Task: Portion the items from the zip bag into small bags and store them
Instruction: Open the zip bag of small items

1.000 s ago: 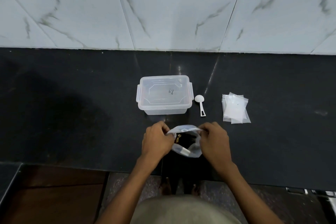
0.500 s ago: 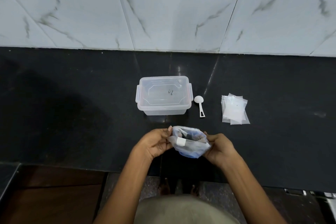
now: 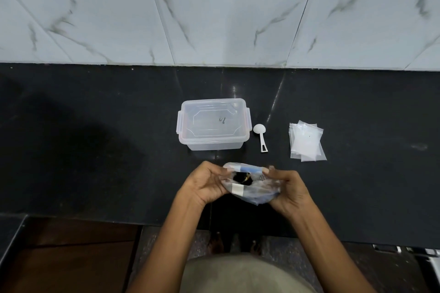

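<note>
A clear zip bag [image 3: 250, 188] with a blue strip and dark contents is held above the counter's front edge. My left hand [image 3: 204, 185] grips its left side and my right hand [image 3: 285, 190] grips its right side; the mouth is spread open toward me. Beyond it stand a clear plastic box [image 3: 213, 123] with its lid on, a small white scoop [image 3: 260, 135] to the box's right, and a stack of small clear bags [image 3: 306, 141] further right.
Everything rests on a black stone counter [image 3: 95, 138] backed by a white marble-tiled wall [image 3: 214, 19]. The counter's front edge runs just below my hands, with floor and a brown cabinet front beneath.
The hands turned palms inward and cupped the bag's sides, pulling it slightly nearer. The bag's mouth has opened wider, showing dark contents inside.
</note>
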`<state>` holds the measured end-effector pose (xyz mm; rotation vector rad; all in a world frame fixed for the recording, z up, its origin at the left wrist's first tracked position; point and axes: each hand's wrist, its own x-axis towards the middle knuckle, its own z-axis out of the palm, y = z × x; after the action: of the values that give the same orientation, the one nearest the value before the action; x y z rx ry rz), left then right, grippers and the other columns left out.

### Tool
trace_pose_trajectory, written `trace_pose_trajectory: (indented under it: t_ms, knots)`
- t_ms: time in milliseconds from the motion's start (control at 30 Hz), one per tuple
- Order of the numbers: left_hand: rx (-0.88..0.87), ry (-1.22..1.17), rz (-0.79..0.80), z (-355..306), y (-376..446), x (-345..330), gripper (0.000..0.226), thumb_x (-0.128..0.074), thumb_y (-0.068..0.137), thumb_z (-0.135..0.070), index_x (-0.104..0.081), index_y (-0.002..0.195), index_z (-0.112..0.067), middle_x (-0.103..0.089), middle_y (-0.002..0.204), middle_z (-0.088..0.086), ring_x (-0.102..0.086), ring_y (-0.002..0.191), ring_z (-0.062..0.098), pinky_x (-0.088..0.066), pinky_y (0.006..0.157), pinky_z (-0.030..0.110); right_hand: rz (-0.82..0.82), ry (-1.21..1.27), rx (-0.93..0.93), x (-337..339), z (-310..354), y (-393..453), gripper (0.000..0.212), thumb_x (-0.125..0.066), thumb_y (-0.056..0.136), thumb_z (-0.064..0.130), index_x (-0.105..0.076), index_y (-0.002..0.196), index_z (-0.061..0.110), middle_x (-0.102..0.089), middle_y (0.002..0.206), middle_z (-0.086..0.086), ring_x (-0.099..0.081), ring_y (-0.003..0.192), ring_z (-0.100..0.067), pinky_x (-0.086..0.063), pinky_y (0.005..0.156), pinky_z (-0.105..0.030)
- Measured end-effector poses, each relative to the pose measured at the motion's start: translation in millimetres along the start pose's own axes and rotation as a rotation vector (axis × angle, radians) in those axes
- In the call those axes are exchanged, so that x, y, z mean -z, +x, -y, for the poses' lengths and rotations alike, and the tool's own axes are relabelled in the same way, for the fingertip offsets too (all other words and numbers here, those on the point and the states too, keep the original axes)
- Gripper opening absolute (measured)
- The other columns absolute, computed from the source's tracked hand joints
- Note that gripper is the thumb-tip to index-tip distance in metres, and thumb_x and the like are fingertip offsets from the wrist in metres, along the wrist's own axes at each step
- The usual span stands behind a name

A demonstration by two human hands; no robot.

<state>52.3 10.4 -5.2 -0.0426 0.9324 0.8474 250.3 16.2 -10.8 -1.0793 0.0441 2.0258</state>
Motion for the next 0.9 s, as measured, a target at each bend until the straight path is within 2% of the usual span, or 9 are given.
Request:
trace_pose_trajectory:
  t_ms: [67, 133, 200, 300, 400, 500, 600, 800, 900]
  knots:
    - [-0.011, 0.113, 0.022, 2, -1, -1, 0.042, -0.052, 0.065, 0.025, -0.063, 0.104, 0.013, -0.060, 0.081, 0.014, -0.061, 0.076, 0.024, -0.059, 0.078, 0.037, -0.042, -0.041, 0.051, 1, 3, -1, 0.042, -0.061, 0.064, -0.017, -0.052, 0.096, 0.009, -0.066, 0.070, -0.016, -0.070, 0.057, -0.027, -0.061, 0.059, -0.036]
    - [-0.064, 0.205, -0.023, 4, -1, -6, 0.040, -0.040, 0.073, 0.029, -0.065, 0.096, 0.008, -0.061, 0.068, 0.010, -0.064, 0.068, 0.022, -0.061, 0.067, 0.036, -0.020, -0.181, 0.101, 1, 4, 0, 0.061, -0.062, 0.055, -0.018, -0.051, 0.108, 0.010, -0.064, 0.081, -0.018, -0.065, 0.060, -0.026, -0.058, 0.062, -0.034]
    - [-0.153, 0.325, -0.185, 7, 2, -11, 0.043, -0.034, 0.073, 0.028, -0.066, 0.085, 0.002, -0.058, 0.063, 0.009, -0.059, 0.061, 0.021, -0.055, 0.056, 0.029, 0.016, -0.374, 0.163, 0, 4, 0, 0.070, -0.063, 0.052, -0.014, -0.047, 0.114, 0.014, -0.060, 0.086, -0.019, -0.058, 0.067, -0.027, -0.052, 0.066, -0.036]
    - [-0.291, 0.500, -0.441, 16, 8, -16, 0.034, -0.042, 0.068, 0.021, -0.064, 0.081, -0.001, -0.058, 0.069, 0.012, -0.055, 0.061, 0.023, -0.045, 0.055, 0.028, -0.018, -0.716, 0.263, 0, 1, 3, 0.072, -0.070, 0.054, -0.018, -0.047, 0.109, 0.020, -0.065, 0.086, -0.022, -0.062, 0.070, -0.028, -0.056, 0.066, -0.040]
    - [-0.422, 0.653, -0.593, 25, 13, -20, 0.020, -0.059, 0.067, 0.011, -0.066, 0.079, -0.003, -0.065, 0.069, 0.010, -0.058, 0.063, 0.022, -0.046, 0.055, 0.029, -0.133, -1.030, 0.420, 2, -7, 8, 0.065, -0.070, 0.062, -0.015, -0.048, 0.103, 0.030, -0.065, 0.091, -0.031, -0.062, 0.072, -0.025, -0.058, 0.069, -0.045]
    - [-0.488, 0.772, -0.708, 26, 14, -23, 0.016, -0.074, 0.061, 0.000, -0.065, 0.068, -0.012, -0.068, 0.067, 0.001, -0.061, 0.060, 0.017, -0.051, 0.054, 0.030, -0.270, -1.229, 0.563, 4, -12, 13, 0.051, -0.069, 0.067, -0.005, -0.048, 0.099, 0.029, -0.059, 0.076, -0.012, -0.054, 0.062, -0.014, -0.049, 0.054, -0.026]
    - [-0.560, 0.843, -0.758, 23, 13, -21, 0.013, -0.071, 0.060, -0.005, -0.067, 0.068, -0.014, -0.069, 0.067, -0.001, -0.065, 0.064, 0.016, -0.053, 0.056, 0.029, -0.260, -1.265, 0.564, 6, -10, 15, 0.044, -0.067, 0.075, -0.004, -0.047, 0.101, 0.026, -0.053, 0.072, -0.003, -0.049, 0.061, -0.011, -0.043, 0.051, -0.023]
    - [-0.600, 1.002, -0.742, 17, 15, -9, 0.018, -0.067, 0.069, -0.006, -0.067, 0.083, -0.018, -0.070, 0.089, -0.002, -0.067, 0.083, 0.015, -0.059, 0.073, 0.034, -0.145, -1.288, 0.492, 7, -9, 18, 0.050, -0.057, 0.072, -0.012, -0.046, 0.104, 0.025, -0.056, 0.082, -0.007, -0.054, 0.071, -0.017, -0.047, 0.058, -0.032]
    - [-0.644, 1.006, -0.819, 13, 10, -5, 0.024, -0.064, 0.068, 0.000, -0.059, 0.084, -0.018, -0.066, 0.087, -0.004, -0.063, 0.078, 0.013, -0.048, 0.063, 0.026, -0.144, -1.232, 0.525, 11, 0, 20, 0.051, -0.068, 0.073, -0.010, -0.047, 0.103, 0.025, -0.059, 0.099, -0.011, -0.057, 0.079, -0.018, -0.055, 0.068, -0.036]
